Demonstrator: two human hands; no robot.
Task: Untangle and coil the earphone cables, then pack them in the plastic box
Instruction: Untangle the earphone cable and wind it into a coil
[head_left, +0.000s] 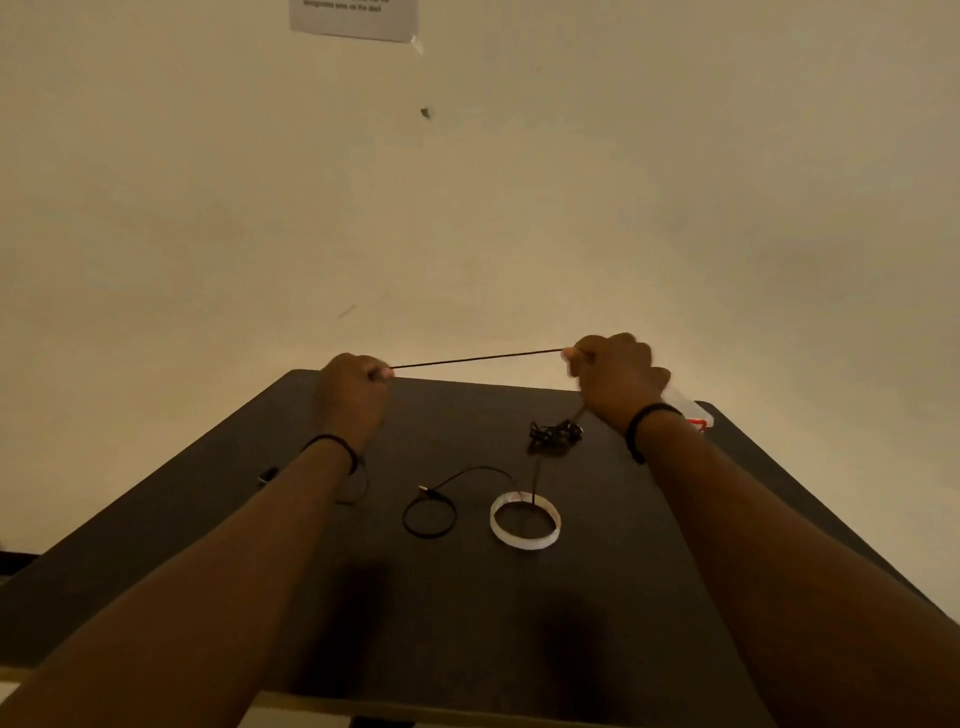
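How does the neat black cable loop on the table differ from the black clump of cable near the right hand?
The coiled cable lies flat in a tidy ring; the tangled clump is a knotted bunch. The coil is untouched, while a strand from the clump rises to the right hand. Both are thin black cable on the dark table.

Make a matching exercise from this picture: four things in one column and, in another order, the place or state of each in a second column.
Things
1. stretched cable
2. tangled cable clump
3. white tape ring
4. coiled black cable

Places or states
a. lies flat, to the right of the black coil
b. pulled taut between the left hand and right hand
c. neat loop on the dark table, left of the ring
d. knotted heap below the right hand

Pairs: 1-b, 2-d, 3-a, 4-c
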